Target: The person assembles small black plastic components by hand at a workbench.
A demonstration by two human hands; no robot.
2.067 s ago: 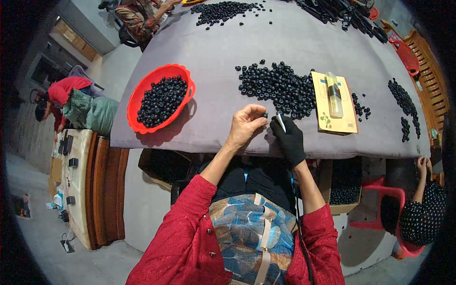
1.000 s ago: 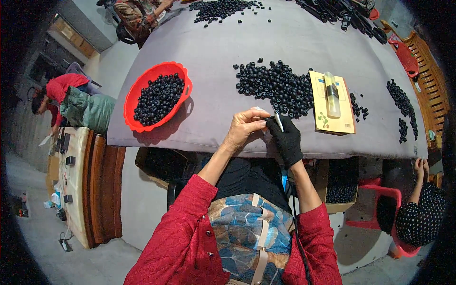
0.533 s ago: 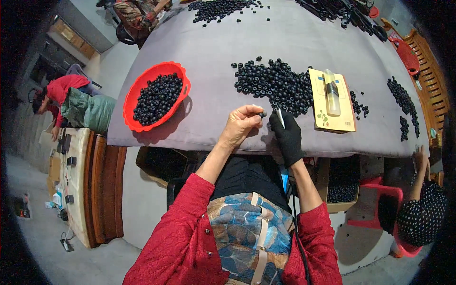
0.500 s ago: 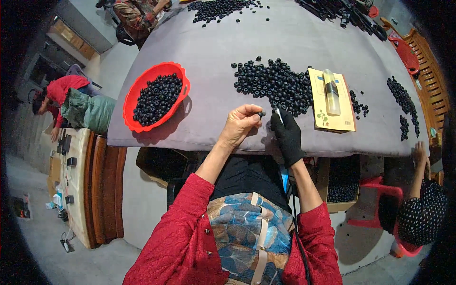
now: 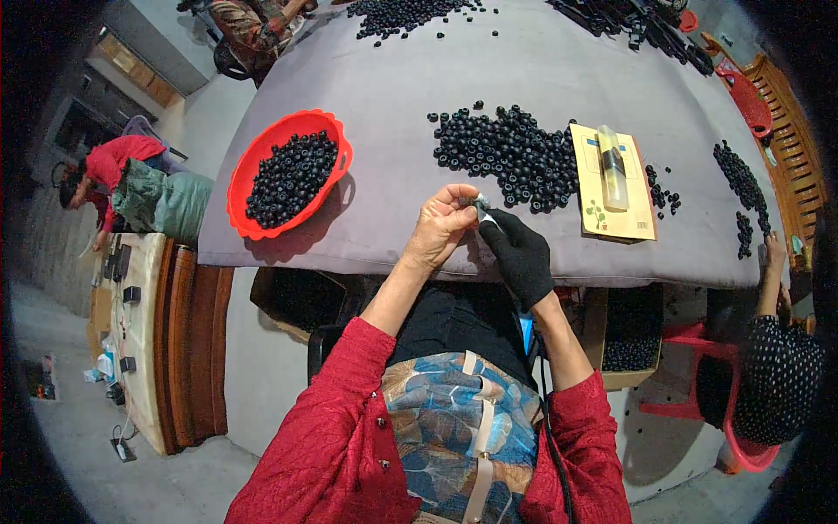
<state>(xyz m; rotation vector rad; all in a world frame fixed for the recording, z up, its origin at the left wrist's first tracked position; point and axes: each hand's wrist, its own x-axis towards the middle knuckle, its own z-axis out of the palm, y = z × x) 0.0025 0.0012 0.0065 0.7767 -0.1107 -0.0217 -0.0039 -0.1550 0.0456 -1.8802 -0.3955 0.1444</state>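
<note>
Bare and closed, my left hand (image 5: 438, 229) pinches a small black round part (image 5: 476, 203) between thumb and fingertips above the table's near edge. My right hand (image 5: 521, 255), in a black glove, is closed around a thin, light-coloured tool (image 5: 488, 217); its exact kind cannot be made out. The tool's tip meets the part at my left fingertips. Just beyond both hands lies a loose pile of black ring-like parts (image 5: 511, 157). To the left stands a red scalloped bowl (image 5: 237, 188) holding many similar parts.
Right of the pile, a yellow booklet (image 5: 642, 196) carries a clear tube (image 5: 614, 175). More black parts lie at the far side (image 5: 401, 16) and right edge (image 5: 740, 188). A co-worker's hand (image 5: 774, 251) reaches the table's right side. An open carton (image 5: 630, 349) sits below the table.
My gloved right hand has moved left, bringing the light tool from beside my left hand to the small part held there. At the right, the co-worker's hand has moved up toward the parts.
</note>
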